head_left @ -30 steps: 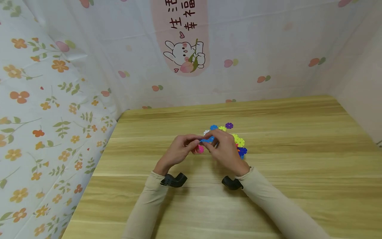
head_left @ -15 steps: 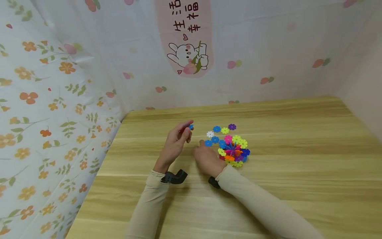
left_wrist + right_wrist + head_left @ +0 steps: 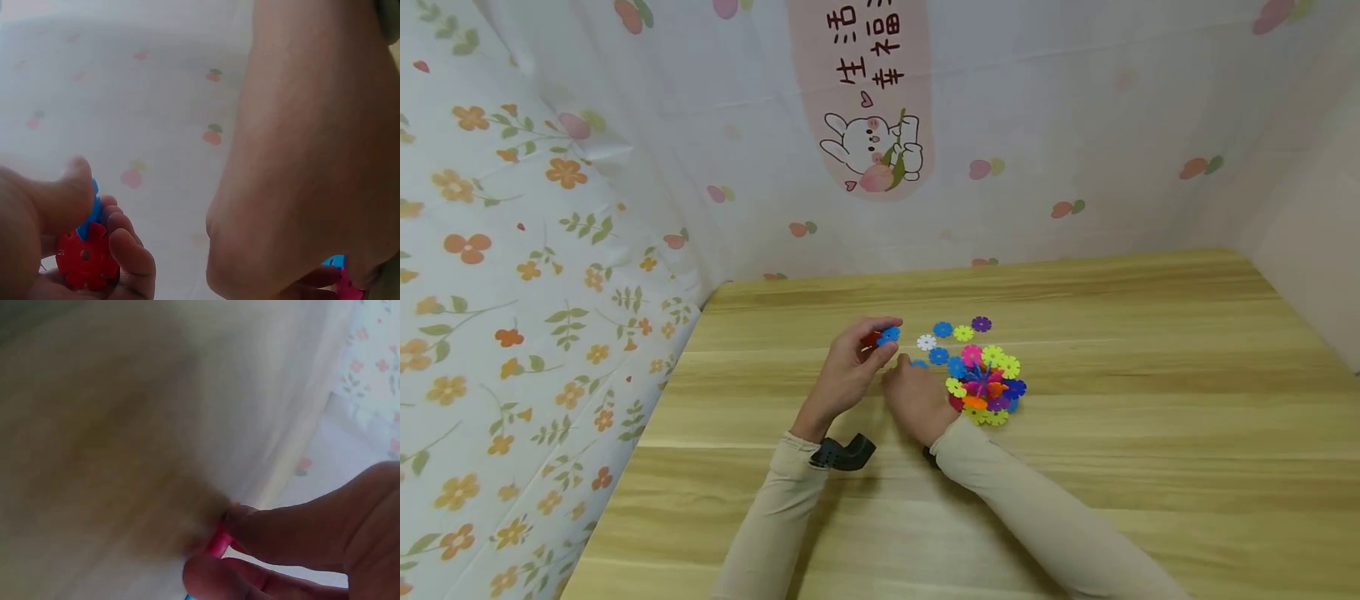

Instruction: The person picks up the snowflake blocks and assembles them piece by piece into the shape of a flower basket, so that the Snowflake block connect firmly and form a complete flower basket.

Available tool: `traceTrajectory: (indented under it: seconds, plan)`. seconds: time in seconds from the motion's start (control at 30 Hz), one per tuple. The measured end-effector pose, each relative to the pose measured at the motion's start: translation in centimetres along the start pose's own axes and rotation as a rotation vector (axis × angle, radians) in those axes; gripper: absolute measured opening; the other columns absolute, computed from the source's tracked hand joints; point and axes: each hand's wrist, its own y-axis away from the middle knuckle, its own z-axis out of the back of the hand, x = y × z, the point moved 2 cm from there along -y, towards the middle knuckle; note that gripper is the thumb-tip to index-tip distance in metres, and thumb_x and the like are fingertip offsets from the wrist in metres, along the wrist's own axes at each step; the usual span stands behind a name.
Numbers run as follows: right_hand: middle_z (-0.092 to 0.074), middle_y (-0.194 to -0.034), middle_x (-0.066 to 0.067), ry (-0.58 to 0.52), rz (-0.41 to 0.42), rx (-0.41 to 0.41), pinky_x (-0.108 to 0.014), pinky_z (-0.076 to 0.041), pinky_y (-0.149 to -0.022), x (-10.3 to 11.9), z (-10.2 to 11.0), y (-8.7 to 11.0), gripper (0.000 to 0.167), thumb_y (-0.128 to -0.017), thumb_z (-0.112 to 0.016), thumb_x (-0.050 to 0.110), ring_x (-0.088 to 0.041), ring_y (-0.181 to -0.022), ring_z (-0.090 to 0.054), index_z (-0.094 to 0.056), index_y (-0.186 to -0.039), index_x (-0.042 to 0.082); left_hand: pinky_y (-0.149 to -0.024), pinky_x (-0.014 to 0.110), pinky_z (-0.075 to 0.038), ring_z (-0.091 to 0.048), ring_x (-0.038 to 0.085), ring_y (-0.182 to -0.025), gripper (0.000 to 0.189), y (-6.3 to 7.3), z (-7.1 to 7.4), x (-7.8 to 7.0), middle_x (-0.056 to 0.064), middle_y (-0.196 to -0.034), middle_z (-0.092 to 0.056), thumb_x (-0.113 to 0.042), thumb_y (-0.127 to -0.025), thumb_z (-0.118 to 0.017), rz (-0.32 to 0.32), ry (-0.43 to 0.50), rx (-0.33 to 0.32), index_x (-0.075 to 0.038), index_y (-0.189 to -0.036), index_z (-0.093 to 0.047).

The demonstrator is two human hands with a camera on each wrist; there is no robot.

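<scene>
Just left of the right hand (image 3: 919, 404), the left hand (image 3: 848, 367) curls thumb and fingers round a red disc (image 3: 84, 265) and a blue disc (image 3: 94, 211) that look joined, the pair running from palm to fingertips, its blue end nearer the right hand. That hand pinches a pink disc (image 3: 219, 542) near-edge-on, with a bit of blue (image 3: 336, 260) beside it; whether those two join, I cannot tell. Loose discs (image 3: 938, 356) and a colourful cluster (image 3: 981, 382) sit nearer the right hand, on the wooden table (image 3: 1135, 383) before a printed curtain (image 3: 1037, 92).
</scene>
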Motion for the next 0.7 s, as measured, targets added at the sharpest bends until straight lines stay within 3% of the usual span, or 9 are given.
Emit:
traceTrajectory:
  seconds: [0.17,0.23,0.37,0.43,0.53,0.7]
  plan:
    - [-0.050,-0.082,-0.015,-0.278,-0.115,0.017,-0.032,-0.043,-0.038,-0.8,-0.1,-0.3,0.018,-0.096,-0.047,0.010,-0.022,-0.048,-0.049,-0.055,-0.087,-0.003,-0.081,0.031,-0.048,-0.052,0.027,-0.093,0.031,-0.1,-0.2,0.2,0.016,-0.115,-0.054,-0.003,-0.093,-0.054,0.010,-0.026,-0.005,0.001,-0.123,-0.055]
    - [-0.048,-0.084,-0.014,-0.340,-0.155,0.045,-0.031,-0.041,-0.038,-1.0,-0.2,-0.4,0.018,-0.097,-0.045,0.010,-0.021,-0.047,-0.047,-0.054,-0.089,-0.002,-0.080,0.030,-0.048,-0.052,0.025,-0.092,0.031,-0.1,-0.3,0.1,0.016,-0.114,-0.054,-0.003,-0.092,-0.055,0.012,-0.041,-0.003,0.001,-0.123,-0.055]
    - [-0.049,-0.079,-0.010,-0.471,-0.226,0.117,-0.029,-0.041,-0.040,-1.2,-0.5,-0.3,0.024,-0.100,-0.040,0.016,-0.021,-0.049,-0.049,-0.048,-0.111,-0.004,-0.080,0.030,-0.049,-0.054,0.024,-0.093,0.032,-0.1,-0.6,-0.2,0.015,-0.113,-0.054,-0.002,-0.091,-0.057,0.017,-0.065,0.002,0.000,-0.123,-0.055]
    - [-0.050,-0.073,-0.008,-0.496,-0.218,0.125,-0.029,-0.042,-0.042,-1.4,-0.6,-0.3,0.028,-0.101,-0.038,0.016,-0.021,-0.053,-0.051,-0.042,-0.120,-0.003,-0.079,0.031,-0.050,-0.055,0.025,-0.092,0.032,-0.1,-0.7,-0.4,0.016,-0.112,-0.054,-0.002,-0.091,-0.057,0.013,-0.078,0.006,0.001,-0.123,-0.055]
    - [-0.052,-0.077,-0.009,-0.416,-0.132,0.113,-0.029,-0.043,-0.044,-1.5,-0.4,-0.2,0.030,-0.099,-0.041,0.012,-0.021,-0.054,-0.051,-0.042,-0.126,-0.002,-0.079,0.032,-0.050,-0.055,0.026,-0.093,0.033,-0.2,-0.7,-0.7,0.018,-0.112,-0.055,-0.003,-0.091,-0.057,0.004,-0.091,0.014,0.001,-0.124,-0.055]
    - [-0.053,-0.097,-0.016,-0.191,0.020,0.135,-0.031,-0.045,-0.042,-0.9,0.3,0.8,0.015,-0.088,-0.060,0.009,-0.021,-0.050,-0.048,-0.061,-0.100,0.000,-0.078,0.034,-0.050,-0.057,0.027,-0.095,0.033,-0.2,-0.3,-0.8,0.018,-0.111,-0.057,-0.003,-0.092,-0.056,0.008,-0.095,0.008,0.001,-0.124,-0.055]
